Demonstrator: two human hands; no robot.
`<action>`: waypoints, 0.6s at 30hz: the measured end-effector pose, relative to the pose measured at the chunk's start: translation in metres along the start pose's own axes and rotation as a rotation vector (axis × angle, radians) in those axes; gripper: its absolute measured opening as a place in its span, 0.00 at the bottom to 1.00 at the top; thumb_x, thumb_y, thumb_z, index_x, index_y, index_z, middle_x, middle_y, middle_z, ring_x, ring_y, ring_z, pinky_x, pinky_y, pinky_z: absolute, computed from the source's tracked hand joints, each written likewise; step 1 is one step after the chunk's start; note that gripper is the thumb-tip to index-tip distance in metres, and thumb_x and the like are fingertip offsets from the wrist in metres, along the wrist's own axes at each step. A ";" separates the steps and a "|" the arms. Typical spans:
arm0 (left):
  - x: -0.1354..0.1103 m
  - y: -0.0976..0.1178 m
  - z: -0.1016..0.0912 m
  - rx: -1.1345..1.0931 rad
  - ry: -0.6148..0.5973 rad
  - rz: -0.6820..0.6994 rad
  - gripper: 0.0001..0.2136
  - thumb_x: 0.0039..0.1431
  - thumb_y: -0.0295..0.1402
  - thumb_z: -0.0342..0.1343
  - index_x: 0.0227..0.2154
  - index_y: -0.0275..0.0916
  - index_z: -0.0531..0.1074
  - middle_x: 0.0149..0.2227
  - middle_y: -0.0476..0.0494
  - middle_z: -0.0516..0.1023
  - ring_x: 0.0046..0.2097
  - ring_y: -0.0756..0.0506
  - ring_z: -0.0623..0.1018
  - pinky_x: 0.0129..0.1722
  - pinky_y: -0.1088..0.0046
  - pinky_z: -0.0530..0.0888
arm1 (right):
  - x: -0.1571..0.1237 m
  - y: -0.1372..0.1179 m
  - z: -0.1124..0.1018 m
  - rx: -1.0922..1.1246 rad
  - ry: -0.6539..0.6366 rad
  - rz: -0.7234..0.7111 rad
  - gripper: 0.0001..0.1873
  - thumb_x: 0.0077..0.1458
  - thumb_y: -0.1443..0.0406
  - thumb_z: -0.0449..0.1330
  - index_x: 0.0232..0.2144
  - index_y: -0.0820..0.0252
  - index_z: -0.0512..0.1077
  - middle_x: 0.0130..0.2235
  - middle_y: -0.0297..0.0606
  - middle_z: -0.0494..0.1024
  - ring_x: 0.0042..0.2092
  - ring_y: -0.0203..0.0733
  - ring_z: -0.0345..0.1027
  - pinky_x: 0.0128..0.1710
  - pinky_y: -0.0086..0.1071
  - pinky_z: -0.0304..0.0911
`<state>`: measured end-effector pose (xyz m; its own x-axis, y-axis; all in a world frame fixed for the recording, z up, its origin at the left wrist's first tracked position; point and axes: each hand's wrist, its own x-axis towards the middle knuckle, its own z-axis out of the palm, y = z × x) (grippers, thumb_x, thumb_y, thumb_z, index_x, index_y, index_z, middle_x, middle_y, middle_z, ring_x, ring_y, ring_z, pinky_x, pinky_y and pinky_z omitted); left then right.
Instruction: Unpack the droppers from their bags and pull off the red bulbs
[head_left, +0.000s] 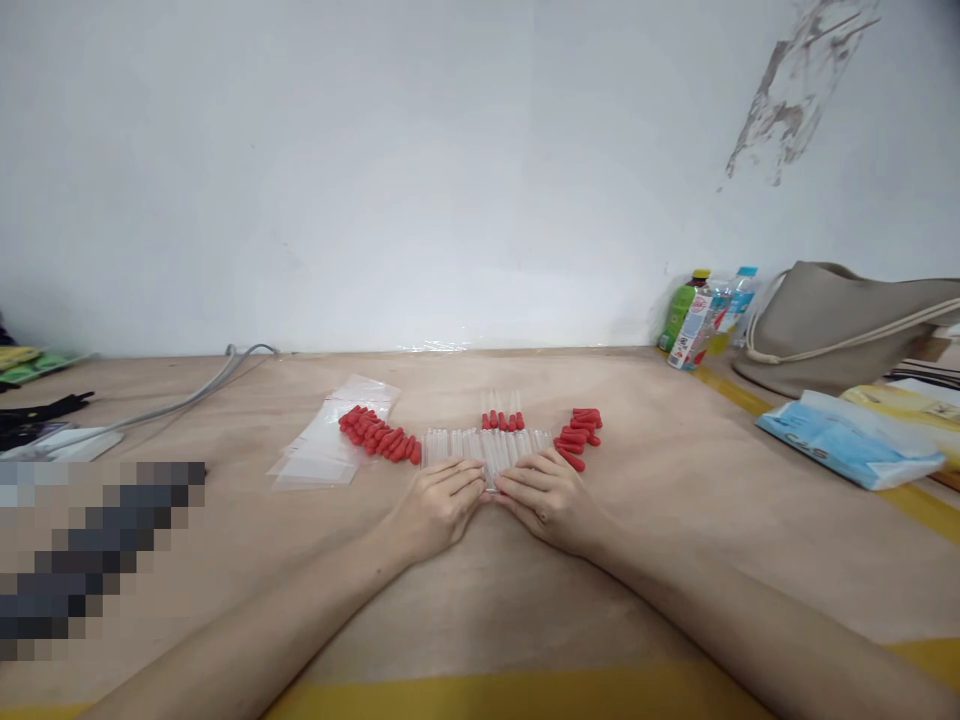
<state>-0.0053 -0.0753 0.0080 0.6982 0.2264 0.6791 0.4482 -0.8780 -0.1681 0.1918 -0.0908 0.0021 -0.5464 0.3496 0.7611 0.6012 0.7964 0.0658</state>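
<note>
A row of clear tubes [465, 446] lies side by side on the table, pointing away from me. My left hand [448, 500] curves over the near left part of the row, fingers together on top and thumb at the near ends. On the right part, my right hand [551, 500] mirrors it, and the two hands' fingertips almost meet in the middle. Just beyond the row are several tubes with red caps [502, 421] on their near ends. Loose red caps form a pile [375, 435] to the left and a smaller pile [576, 435] to the right.
Flat clear plastic bags [319, 455] lie partly under the left caps. A grey cable [202, 395] runs along the left. Bottles [682, 310], a grey bag [832, 325] and a blue packet [847, 440] are at the right. A pale wall [375, 180] closes off the back.
</note>
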 end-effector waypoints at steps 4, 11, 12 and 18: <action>-0.001 -0.001 -0.001 -0.043 -0.026 -0.012 0.04 0.57 0.25 0.49 0.32 0.35 0.69 0.33 0.44 0.77 0.44 0.47 0.74 0.47 0.71 0.70 | -0.001 0.000 -0.001 0.012 0.041 -0.043 0.07 0.53 0.69 0.55 0.36 0.60 0.71 0.32 0.35 0.78 0.34 0.38 0.66 0.32 0.33 0.60; -0.005 -0.002 -0.003 -0.053 0.020 0.009 0.04 0.55 0.24 0.51 0.33 0.34 0.69 0.34 0.44 0.77 0.44 0.47 0.74 0.47 0.71 0.71 | -0.002 0.001 -0.004 0.012 0.111 -0.123 0.08 0.51 0.71 0.57 0.36 0.64 0.70 0.31 0.37 0.77 0.33 0.37 0.66 0.31 0.32 0.62; -0.005 -0.001 -0.003 -0.055 0.024 0.012 0.04 0.55 0.24 0.51 0.34 0.34 0.69 0.34 0.44 0.77 0.44 0.47 0.74 0.47 0.70 0.71 | -0.002 0.001 -0.005 0.007 0.118 -0.133 0.08 0.51 0.72 0.57 0.36 0.64 0.70 0.31 0.37 0.77 0.33 0.37 0.67 0.31 0.32 0.62; -0.008 -0.003 -0.003 -0.054 0.039 0.013 0.06 0.55 0.24 0.51 0.36 0.35 0.69 0.35 0.44 0.77 0.44 0.47 0.74 0.47 0.69 0.70 | -0.007 0.004 -0.009 -0.009 0.120 -0.163 0.09 0.50 0.72 0.59 0.36 0.65 0.70 0.31 0.37 0.77 0.33 0.37 0.67 0.31 0.32 0.62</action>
<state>-0.0141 -0.0761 0.0049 0.6815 0.1990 0.7042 0.4072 -0.9027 -0.1390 0.2031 -0.0943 0.0027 -0.5635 0.1546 0.8115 0.5160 0.8330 0.1997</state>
